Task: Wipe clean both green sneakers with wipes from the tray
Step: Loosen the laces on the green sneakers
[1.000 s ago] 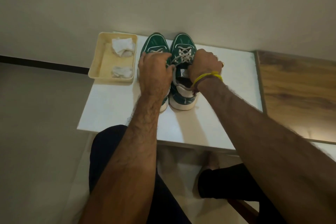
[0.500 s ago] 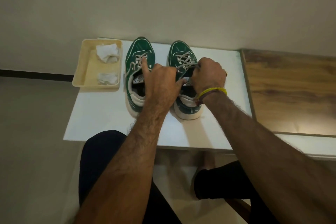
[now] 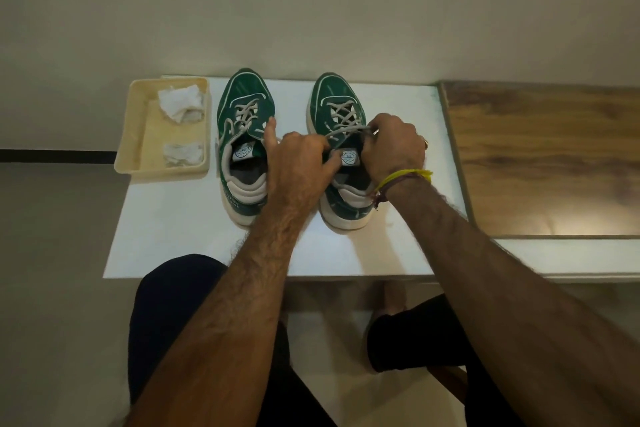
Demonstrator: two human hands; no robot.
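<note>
Two green sneakers with white soles stand toes-away on the white table (image 3: 173, 229). The left sneaker (image 3: 244, 104) stands alone with loose laces. Both hands are at the right sneaker (image 3: 334, 97): my left hand (image 3: 299, 163) grips its tongue and inner collar, index finger sticking up, and my right hand (image 3: 393, 147) pinches its laces and outer collar. A cream tray (image 3: 136, 146) at the table's left holds two crumpled white wipes, a far wipe (image 3: 180, 102) and a near wipe (image 3: 183, 153).
A wooden board (image 3: 540, 156) adjoins the table on the right. A pale wall runs behind the table. My knees in dark trousers (image 3: 162, 315) sit below the table's front edge. A yellow band circles my right wrist.
The sneakers stood pressed together before; now the right sneaker sits apart from the left one, moved rightward. My left hand left the left sneaker and joined my right hand on the right one.
</note>
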